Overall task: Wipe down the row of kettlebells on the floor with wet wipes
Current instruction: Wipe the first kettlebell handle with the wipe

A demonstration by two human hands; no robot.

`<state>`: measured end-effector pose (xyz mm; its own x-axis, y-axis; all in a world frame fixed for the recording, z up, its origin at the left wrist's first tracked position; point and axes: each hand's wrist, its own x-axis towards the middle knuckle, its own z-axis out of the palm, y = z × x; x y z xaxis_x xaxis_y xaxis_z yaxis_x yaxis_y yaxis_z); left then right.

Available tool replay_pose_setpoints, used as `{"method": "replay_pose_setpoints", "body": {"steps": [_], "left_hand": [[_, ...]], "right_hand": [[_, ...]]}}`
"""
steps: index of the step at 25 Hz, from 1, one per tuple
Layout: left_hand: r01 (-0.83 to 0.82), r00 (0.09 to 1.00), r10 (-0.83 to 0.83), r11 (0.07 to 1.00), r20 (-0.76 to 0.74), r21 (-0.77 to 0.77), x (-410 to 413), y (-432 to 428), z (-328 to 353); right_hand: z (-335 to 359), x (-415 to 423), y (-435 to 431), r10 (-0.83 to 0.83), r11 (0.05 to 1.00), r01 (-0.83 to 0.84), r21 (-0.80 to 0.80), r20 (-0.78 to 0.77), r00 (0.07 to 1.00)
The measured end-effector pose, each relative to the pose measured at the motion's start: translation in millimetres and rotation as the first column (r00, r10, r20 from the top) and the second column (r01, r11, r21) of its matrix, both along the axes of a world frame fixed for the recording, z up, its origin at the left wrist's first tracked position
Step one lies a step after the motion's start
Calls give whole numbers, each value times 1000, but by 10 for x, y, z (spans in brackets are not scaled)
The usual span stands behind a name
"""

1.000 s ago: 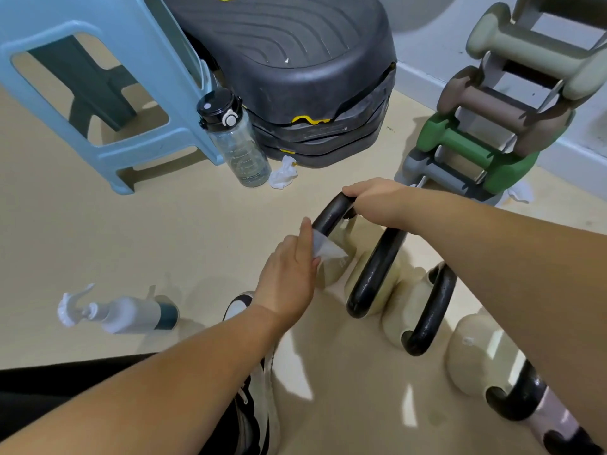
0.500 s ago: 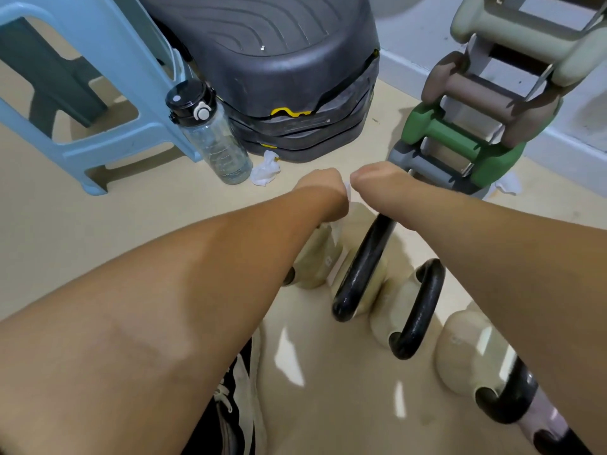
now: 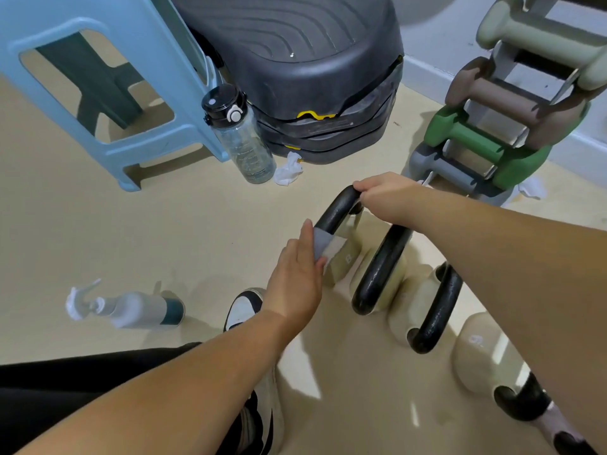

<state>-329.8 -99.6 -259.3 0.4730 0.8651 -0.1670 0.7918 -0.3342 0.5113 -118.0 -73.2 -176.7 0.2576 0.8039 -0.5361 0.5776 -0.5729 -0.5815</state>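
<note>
Several cream kettlebells with black handles stand in a row on the floor, running from the centre to the lower right. The farthest kettlebell is tilted. My right hand grips the top of its black handle. My left hand holds a white wet wipe wrapped around the near leg of that handle, just above the bell's body. The second kettlebell and third kettlebell stand right beside it. My right forearm hides part of the row.
A clear water bottle and a crumpled used wipe sit by a black step platform. A blue plastic stool stands at upper left. A spray bottle lies at left. A dumbbell rack is at right. My shoe is near the bells.
My left hand with the wipe went up to the top of the handle beside my right hand, then came back down to the handle's near leg. The camera view shifted slightly.
</note>
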Motion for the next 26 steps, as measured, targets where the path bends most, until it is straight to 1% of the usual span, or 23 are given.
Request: {"method": "replay_pose_setpoints", "body": {"steps": [3, 4, 6, 9, 11, 12, 15, 17, 19, 21, 22, 24, 26], "left_hand": [[61, 989, -49, 995, -143, 81, 338, 273, 121], [86, 977, -70, 994, -200, 71, 499, 394, 162], [106, 942, -98, 994, -321, 6, 890, 637, 231], [147, 875, -166, 986, -456, -78, 1376, 935, 348], [178, 821, -208, 978, -532, -109, 1533, 1032, 364], [169, 819, -212, 977, -534, -129, 1551, 1057, 371], [156, 872, -206, 977, -444, -146, 1399, 1029, 340], [152, 941, -178, 982, -288, -111, 1175, 884, 312], [149, 977, -149, 989, -155, -9, 871, 651, 245], [97, 991, -90, 992, -94, 80, 485, 345, 166], [51, 998, -47, 996, -49, 72, 301, 193, 119], [-38, 999, 38, 999, 31, -7, 5, -83, -5], [-76, 996, 77, 996, 36, -36, -90, -207, -120]], "right_hand": [[-46, 50, 90, 39, 998, -38, -43, 23, 999], [-55, 80, 129, 41, 998, -40, -54, 26, 999], [-80, 146, 192, 64, 996, -61, -60, 58, 996], [-118, 224, 190, 57, 998, -58, 1, 187, 981], [-124, 229, 167, 19, 999, -30, 40, 249, 968], [-134, 225, 152, 8, 999, -19, 41, 253, 967], [-173, 198, 128, 15, 999, -21, 28, 216, 976], [-144, 171, 122, 15, 1000, -18, 16, 170, 985], [-106, 148, 96, 95, 995, -96, -3, 166, 982], [-16, 93, 37, 157, 987, -160, 6, 174, 972], [2, 75, 9, 172, 984, -176, 8, 175, 969], [-14, 14, -38, 206, 978, -210, -1, 199, 958], [-60, -79, -63, 240, 970, -243, -18, 237, 941]]}}
